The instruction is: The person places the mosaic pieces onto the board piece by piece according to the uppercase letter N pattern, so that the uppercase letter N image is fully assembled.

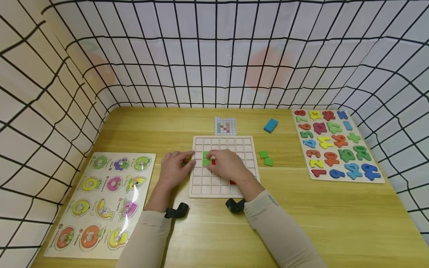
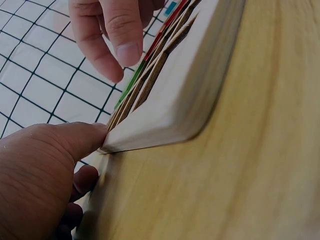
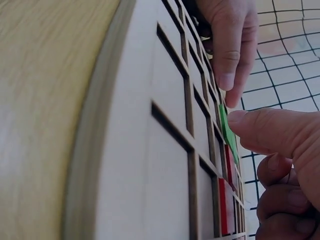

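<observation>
A pale wooden grid board (image 1: 197, 190) lies in front of me. My left hand (image 1: 174, 167) is at its left side, thumb and index fingertips touching the edge; in the left wrist view the thumb (image 2: 82, 140) rests right at the rim. Over the middle of the board is my right hand (image 1: 228, 163), its thumb and index fingertips at two green square tiles (image 1: 205, 162) set in the grid. Beside these sits a red tile (image 1: 213, 162); another red tile (image 1: 232, 182) shows below the right hand, which hides part of the grid. In the right wrist view the thumb (image 3: 245, 120) meets the green tile (image 3: 227, 132).
Two loose green tiles (image 1: 269, 162) lie right of the board, a blue block (image 1: 270, 125) behind them. A printed pattern card (image 1: 225, 122) lies beyond the board. A fruit puzzle (image 1: 75, 253) is left, a number puzzle (image 1: 345, 179) right. Black wire mesh (image 1: 216, 67) surrounds the table.
</observation>
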### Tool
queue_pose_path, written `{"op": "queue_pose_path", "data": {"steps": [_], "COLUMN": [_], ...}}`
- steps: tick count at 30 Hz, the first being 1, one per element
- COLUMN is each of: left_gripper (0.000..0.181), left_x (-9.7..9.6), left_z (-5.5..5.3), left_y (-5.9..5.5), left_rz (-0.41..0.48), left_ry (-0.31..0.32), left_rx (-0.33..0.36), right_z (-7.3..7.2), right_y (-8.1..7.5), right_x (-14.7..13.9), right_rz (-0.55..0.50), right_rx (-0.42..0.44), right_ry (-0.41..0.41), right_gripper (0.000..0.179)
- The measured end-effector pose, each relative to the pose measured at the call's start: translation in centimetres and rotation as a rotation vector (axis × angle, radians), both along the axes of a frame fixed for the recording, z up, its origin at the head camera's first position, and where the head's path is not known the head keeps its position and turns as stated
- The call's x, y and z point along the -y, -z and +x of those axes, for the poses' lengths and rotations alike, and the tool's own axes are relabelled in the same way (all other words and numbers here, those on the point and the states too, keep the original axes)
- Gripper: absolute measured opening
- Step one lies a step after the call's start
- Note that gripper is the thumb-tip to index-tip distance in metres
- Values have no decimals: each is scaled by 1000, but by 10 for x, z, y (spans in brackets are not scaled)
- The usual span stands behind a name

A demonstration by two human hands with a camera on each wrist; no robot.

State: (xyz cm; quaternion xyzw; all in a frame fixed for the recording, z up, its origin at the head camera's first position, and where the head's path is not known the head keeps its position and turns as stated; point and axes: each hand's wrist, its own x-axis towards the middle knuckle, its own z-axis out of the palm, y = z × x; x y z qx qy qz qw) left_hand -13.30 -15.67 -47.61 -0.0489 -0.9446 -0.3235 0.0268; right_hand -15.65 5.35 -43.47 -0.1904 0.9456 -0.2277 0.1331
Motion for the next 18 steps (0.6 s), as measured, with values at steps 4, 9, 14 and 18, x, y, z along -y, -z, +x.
{"op": "queue_pose_path", "data": {"steps": [4, 9, 14, 18], "left_gripper": [39, 39, 39, 38], "left_x": [0, -1, -1, -1], "left_z": [0, 0, 0, 1], "left_y": [-1, -2, -2, -2], "left_rz": [-7, -11, -12, -7], "left_ry": [-2, -7, -11, -10], "left_rx": [6, 13, 13, 10], "right_z": [3, 10, 18, 24], "right_y": [-3, -9, -18, -20], "right_x": [-5, -18, -33, -47], "right_rz": [-22, -34, -52, -63], "right_rx": [-5, 9, 45, 37], "right_ry": [18, 50, 68, 73], "right_gripper": [30, 32, 35, 35]}}
